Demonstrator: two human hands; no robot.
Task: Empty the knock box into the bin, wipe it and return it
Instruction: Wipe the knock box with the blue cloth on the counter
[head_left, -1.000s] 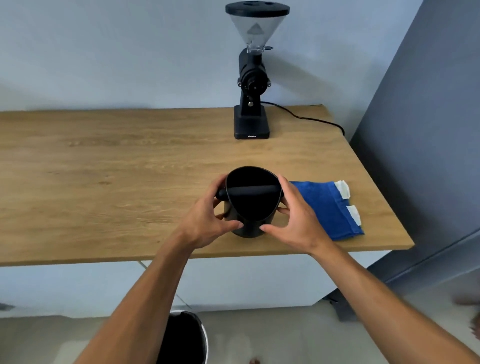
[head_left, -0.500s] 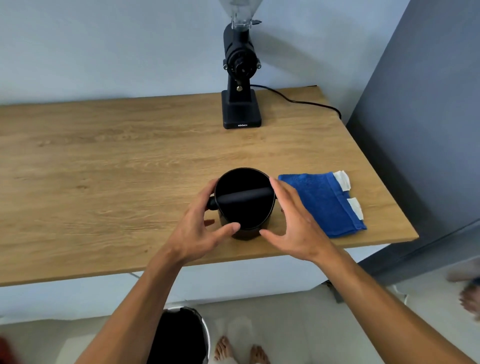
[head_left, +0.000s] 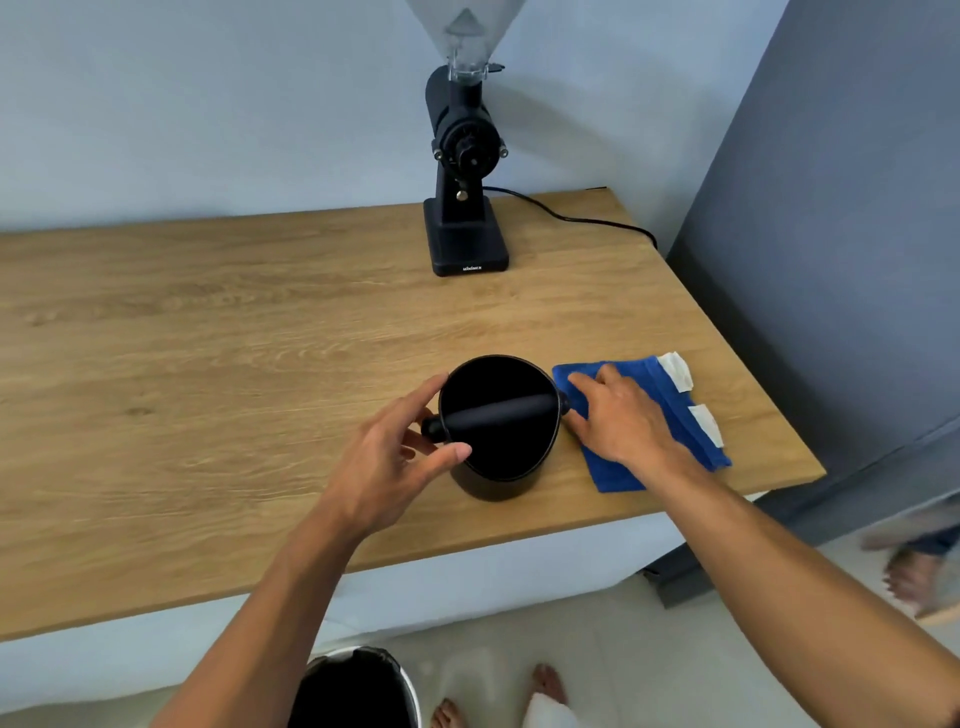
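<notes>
The black knock box (head_left: 511, 457) stands upright near the front edge of the wooden table (head_left: 208, 364), its black bar (head_left: 498, 410) across the mouth. My left hand (head_left: 384, 467) holds its left side, with the thumb on the front rim and the fingers by the bar's end. My right hand (head_left: 618, 421) lies flat and spread on the folded blue cloth (head_left: 613, 478), just right of the box. The bin (head_left: 358, 686), lined in black, stands on the floor below the table edge, partly hidden by my left forearm.
A black coffee grinder (head_left: 465, 156) stands at the back of the table, its cable (head_left: 571, 218) running right. A grey panel (head_left: 831, 208) rises beside the table's right end. My bare feet (head_left: 548, 686) are on the pale floor by the bin.
My right hand has left the knock box and moved right onto the blue cloth. My left hand stays on the box, which rests on the table.
</notes>
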